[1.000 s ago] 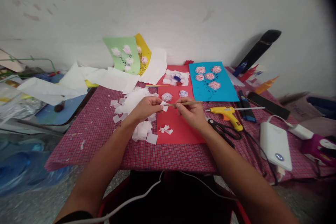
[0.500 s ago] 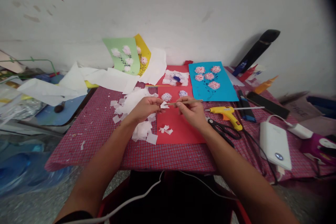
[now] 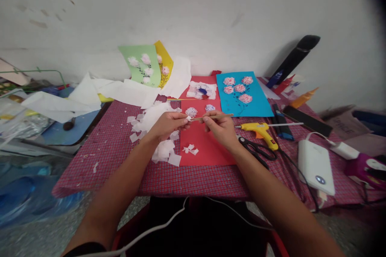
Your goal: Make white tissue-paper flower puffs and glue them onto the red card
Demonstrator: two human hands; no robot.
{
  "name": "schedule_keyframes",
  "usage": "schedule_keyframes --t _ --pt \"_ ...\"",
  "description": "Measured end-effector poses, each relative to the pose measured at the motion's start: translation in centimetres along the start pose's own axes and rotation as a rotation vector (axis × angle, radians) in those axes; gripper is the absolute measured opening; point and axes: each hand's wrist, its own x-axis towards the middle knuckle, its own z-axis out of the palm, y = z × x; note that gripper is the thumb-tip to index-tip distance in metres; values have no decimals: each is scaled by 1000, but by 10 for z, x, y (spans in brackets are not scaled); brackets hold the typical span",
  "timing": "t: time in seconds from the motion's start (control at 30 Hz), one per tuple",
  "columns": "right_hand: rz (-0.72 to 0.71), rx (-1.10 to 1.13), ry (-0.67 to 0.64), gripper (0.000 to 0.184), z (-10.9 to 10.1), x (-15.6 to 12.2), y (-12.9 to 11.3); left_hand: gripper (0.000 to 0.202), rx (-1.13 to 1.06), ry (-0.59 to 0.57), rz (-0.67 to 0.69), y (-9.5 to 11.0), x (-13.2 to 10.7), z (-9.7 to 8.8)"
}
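Note:
My left hand (image 3: 169, 125) pinches a small piece of white tissue paper (image 3: 188, 118) against the tip of a thin wooden stick (image 3: 212, 117). My right hand (image 3: 220, 127) grips that stick by its middle. Both hands hover over a red card sheet (image 3: 205, 146). Loose white tissue squares (image 3: 163, 149) lie in a heap under my left wrist. Two small round paper-tuft flowers (image 3: 191, 112) sit just beyond my fingertips, and a few white scraps (image 3: 189, 149) rest on the red card.
A checked red cloth (image 3: 117, 160) covers the table. To the right lie a yellow glue gun (image 3: 258, 130), black-handled scissors (image 3: 256, 149) and a white power bank (image 3: 316, 161) with cables. A blue card (image 3: 241, 94) bearing pink flowers and a green card (image 3: 141, 65) stand beyond.
The white piece now sits tighter around the stick tip and looks smaller. My left fingers have closed in on it, and the view has shifted slightly.

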Motion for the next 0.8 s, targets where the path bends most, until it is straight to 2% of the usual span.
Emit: schedule_keyframes --t 0.2,0.43,0.8 --pt "30 30 -11 23 -1 0 -3 20 47 19 56 -3 2 -2" --pt "64 75 -19 25 -1 2 -2 21 84 -38 32 -3 0 -1" --pt "92 122 -3 22 -1 3 1 21 72 -24 85 -3 -1 3"
